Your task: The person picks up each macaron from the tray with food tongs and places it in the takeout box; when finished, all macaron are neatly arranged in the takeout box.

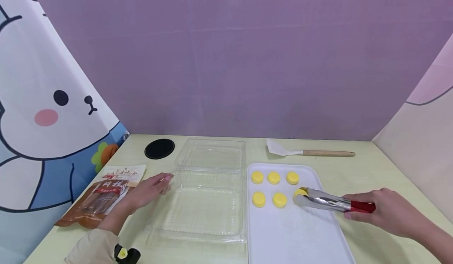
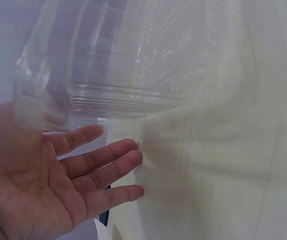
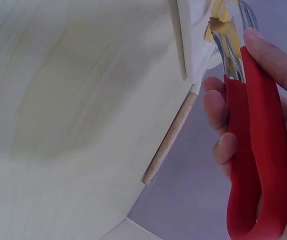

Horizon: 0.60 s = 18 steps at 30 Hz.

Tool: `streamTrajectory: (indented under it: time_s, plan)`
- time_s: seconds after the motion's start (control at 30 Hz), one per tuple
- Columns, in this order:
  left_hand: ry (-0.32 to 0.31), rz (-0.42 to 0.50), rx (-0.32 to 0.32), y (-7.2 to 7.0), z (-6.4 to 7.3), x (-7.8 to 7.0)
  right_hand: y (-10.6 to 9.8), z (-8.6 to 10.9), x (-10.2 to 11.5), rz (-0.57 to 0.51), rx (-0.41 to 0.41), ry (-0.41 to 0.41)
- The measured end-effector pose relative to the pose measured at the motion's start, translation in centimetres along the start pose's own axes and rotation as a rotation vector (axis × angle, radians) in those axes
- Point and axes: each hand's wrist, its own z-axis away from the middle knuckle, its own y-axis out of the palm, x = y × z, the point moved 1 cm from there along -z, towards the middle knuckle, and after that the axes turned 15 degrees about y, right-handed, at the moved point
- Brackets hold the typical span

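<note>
My right hand (image 1: 393,213) grips a pair of metal tongs (image 1: 327,201) by their red handles (image 3: 263,150). The tongs' tips are around a yellow macaron (image 1: 300,192) at the right side of a white tray (image 1: 283,236). Several more yellow macarons (image 1: 279,200) stand in two rows on that tray. With fingers extended, my left hand (image 1: 148,191) is at the left rim of a clear plastic container (image 1: 201,209) whose hinged lid lies folded back. In the left wrist view, the container's ribbed wall (image 2: 123,102) rises just above the fingers, and the thumb is largely hidden.
A brown and white food packet (image 1: 102,197) lies beside my left forearm. Behind it is a round black coaster (image 1: 159,149). Past the tray, a white spatula with a wooden handle (image 1: 329,153) lies near the table's back edge, before a purple backdrop (image 1: 240,67).
</note>
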Motion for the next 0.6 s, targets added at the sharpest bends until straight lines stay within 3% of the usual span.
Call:
streamTrajectory:
  time_s: [0.3,0.6]
  plan:
    - [0.002,-0.005,0.001,0.0,-0.1,0.2,-2.4,-1.2,1.6,-0.016,-0.005,0.049]
    - [0.012,0.005,0.006,-0.1,0.1,0.2,-6.2,-5.2,6.4,0.031,-0.098,-0.122]
